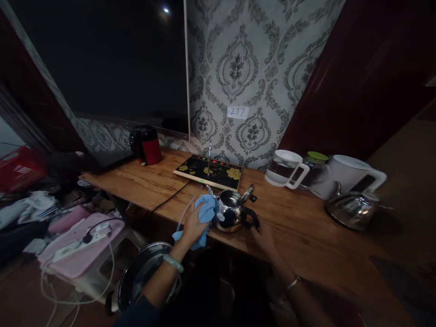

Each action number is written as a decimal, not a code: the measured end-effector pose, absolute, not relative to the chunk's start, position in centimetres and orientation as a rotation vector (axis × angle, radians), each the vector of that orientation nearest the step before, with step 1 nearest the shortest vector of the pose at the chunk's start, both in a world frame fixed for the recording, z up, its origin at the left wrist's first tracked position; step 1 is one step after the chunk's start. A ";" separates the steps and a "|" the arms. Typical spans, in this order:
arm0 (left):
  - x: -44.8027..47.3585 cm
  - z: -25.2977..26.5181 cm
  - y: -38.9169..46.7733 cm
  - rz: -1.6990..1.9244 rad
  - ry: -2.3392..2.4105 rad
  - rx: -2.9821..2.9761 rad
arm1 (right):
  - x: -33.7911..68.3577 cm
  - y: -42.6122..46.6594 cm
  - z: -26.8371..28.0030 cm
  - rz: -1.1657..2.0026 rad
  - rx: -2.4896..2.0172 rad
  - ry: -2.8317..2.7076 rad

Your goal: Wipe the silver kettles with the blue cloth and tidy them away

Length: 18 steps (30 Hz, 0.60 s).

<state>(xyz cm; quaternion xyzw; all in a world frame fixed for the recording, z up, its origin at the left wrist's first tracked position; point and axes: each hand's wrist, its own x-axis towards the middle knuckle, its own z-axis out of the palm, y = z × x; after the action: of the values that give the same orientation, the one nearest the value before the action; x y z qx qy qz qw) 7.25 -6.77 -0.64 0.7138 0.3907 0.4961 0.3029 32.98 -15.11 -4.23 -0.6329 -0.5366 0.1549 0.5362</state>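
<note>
A shiny steel kettle [229, 213] with its lid tipped up stands near the front edge of the wooden table. In my left hand [193, 227] is a bunched light blue cloth [206, 210], pressed to the spout side of the kettle. Part of the cloth hangs below my fingers. On the other side, my right hand [263, 236] grips the kettle's black handle [250, 218]; its fingertips are partly hidden. Just behind the kettle lies a black electric tea stove [218, 170] with gold flowers, a small metal tap and a lit red display.
A red and black kettle [150, 146] stands at the back left. To the right are white-handled jugs [285, 168], a green-lidded pot [315, 159] and another steel kettle [354, 209]. Below left are a metal basin [127, 277] and a pink stool [80, 268] with a power strip.
</note>
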 end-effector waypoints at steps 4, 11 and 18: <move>5.9 0.2 -6.6 1.309 1.095 1.550 | 33.4 -15.4 -4.3 0.385 -1.471 -1.200; 4.0 8.8 -3.5 1.667 1.027 1.721 | 32.5 -15.3 -4.2 0.363 -1.385 -1.169; 12.1 16.9 1.9 1.121 0.641 2.541 | 32.3 -15.1 -4.9 0.348 -1.364 -1.155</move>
<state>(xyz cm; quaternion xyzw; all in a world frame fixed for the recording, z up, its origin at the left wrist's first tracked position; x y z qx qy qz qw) 12.06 1.91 16.94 0.8821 0.2225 0.3891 0.1451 32.29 -15.09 -4.87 -0.5914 -0.5010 0.1509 0.6135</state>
